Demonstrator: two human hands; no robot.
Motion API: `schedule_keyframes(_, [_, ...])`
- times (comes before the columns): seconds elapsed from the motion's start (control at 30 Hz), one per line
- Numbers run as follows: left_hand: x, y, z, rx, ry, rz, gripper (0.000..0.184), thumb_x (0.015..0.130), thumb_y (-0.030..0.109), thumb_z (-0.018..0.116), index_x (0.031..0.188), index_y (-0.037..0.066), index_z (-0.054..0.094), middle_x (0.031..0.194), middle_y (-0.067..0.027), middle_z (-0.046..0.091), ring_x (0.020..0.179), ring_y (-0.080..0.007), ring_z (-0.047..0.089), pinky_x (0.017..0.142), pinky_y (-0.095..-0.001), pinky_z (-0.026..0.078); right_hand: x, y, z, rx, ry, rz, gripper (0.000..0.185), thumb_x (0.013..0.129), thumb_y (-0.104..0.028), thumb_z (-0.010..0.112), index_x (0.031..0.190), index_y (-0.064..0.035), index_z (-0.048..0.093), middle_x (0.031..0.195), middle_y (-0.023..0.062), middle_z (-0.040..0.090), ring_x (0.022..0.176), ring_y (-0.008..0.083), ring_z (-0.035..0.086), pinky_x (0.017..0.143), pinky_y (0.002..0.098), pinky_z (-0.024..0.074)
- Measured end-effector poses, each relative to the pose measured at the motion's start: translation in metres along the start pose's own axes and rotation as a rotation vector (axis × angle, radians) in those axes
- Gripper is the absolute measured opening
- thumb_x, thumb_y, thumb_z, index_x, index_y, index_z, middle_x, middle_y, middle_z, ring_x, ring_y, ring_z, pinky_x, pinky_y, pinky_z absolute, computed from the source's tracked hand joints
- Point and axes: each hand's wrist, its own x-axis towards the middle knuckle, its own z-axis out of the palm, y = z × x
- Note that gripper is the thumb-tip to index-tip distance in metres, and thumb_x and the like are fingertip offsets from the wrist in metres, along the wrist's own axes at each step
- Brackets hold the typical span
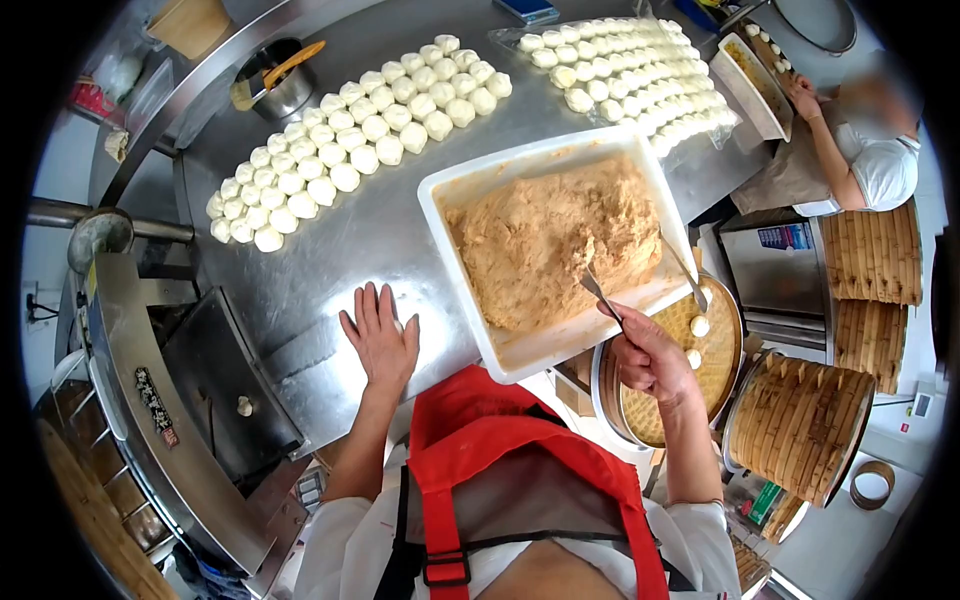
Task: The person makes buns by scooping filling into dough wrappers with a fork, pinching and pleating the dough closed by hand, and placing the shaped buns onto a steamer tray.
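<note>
My left hand (pixel 382 338) lies palm down on the steel table, fingers spread. A small whitish bit shows between its thumb and forefinger; I cannot tell whether it is dough. In my right hand (pixel 652 355) is a narrow metal filling spatula (pixel 600 294), its tip at the filling with a small clump at the end. The pale brown filling (pixel 545 240) is heaped in a white plastic tub (pixel 500 362) in front of me. A second metal spatula (pixel 686 272) leans at the tub's right side. Rows of white dough pieces (pixel 340 138) stand on the table.
More dough pieces (pixel 640 80) lie under clear plastic. Right of the tub is a round steamer tray (pixel 645 405) with two white pieces, beside stacked bamboo steamers (pixel 800 425). A co-worker (pixel 850 150) works at the upper right. A steel pot (pixel 285 90) stands upper left.
</note>
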Motion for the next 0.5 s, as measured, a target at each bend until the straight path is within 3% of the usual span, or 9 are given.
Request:
schedule_keyframes(0.23, [0.0,-0.004,-0.006,-0.111,-0.15,-0.05,0.066,0.093,0.038,0.05,0.145,0.003,0.031,0.153,-0.02,0.023,0.145,-0.0358,0.012,0.114,-0.0583,0.0,0.009,0.008,0.008,-0.171,0.146,-0.079,0.034,0.1,-0.019,0.05,0.133,-0.0091,0.053,0.059,-0.0081,0.026,0.046,0.0044,0.023,0.04,0.0201,0.0176])
schedule_keyframes(0.27, [-0.005,-0.002,-0.009,-0.066,-0.071,-0.016,0.059,0.091,0.031,0.053,0.142,0.005,0.037,0.148,-0.0214,0.032,0.14,-0.038,0.024,0.113,-0.0555,0.013,0.014,0.013,0.001,-0.253,0.16,-0.125,0.033,0.099,-0.017,0.052,0.13,-0.0083,0.056,0.057,-0.0026,0.036,0.046,0.0073,0.034,0.042,0.0229,0.0286])
schedule_keyframes(0.37, [-0.014,-0.011,-0.026,-0.244,-0.115,-0.09,0.048,0.088,0.02,0.058,0.132,0.005,0.049,0.134,-0.0219,0.044,0.125,-0.0386,0.041,0.105,-0.0508,0.031,0.015,0.022,0.017,-1.218,0.409,-0.487,0.032,0.097,-0.015,0.053,0.127,-0.0081,0.059,0.06,0.0059,0.047,0.05,0.0104,0.046,0.049,0.029,0.0414])
schedule_keyframes(0.4, [-0.015,-0.015,-0.03,-0.231,0.008,-0.046,0.04,0.084,0.011,0.062,0.123,0.005,0.056,0.118,-0.0202,0.051,0.107,-0.037,0.049,0.093,-0.0453,0.042,0.012,0.019,0.026,-1.231,0.445,-0.406,0.032,0.094,-0.013,0.056,0.125,-0.0089,0.061,0.065,0.015,0.056,0.056,0.0183,0.058,0.059,0.0349,0.0485])
schedule_keyframes(0.43, [-0.015,-0.018,-0.036,-0.332,-0.05,-0.212,0.034,0.082,0.012,0.065,0.114,0.003,0.058,0.106,-0.0175,0.055,0.098,-0.035,0.053,0.087,-0.0421,0.044,0.014,0.024,0.022,-1.273,0.451,-0.478,0.033,0.093,-0.012,0.056,0.125,-0.0092,0.061,0.065,0.0164,0.057,0.058,0.0215,0.06,0.059,0.0361,0.0487])
schedule_keyframes(0.5, [-0.009,-0.026,-0.051,-0.48,-0.392,-0.541,0.027,0.081,0.014,0.067,0.102,0.002,0.057,0.091,-0.0146,0.058,0.09,-0.0322,0.055,0.08,-0.0412,0.045,0.019,0.034,0.016,-1.353,0.457,-0.624,0.034,0.091,-0.01,0.058,0.125,-0.0099,0.061,0.066,0.0192,0.06,0.06,0.0278,0.063,0.06,0.0385,0.0491])
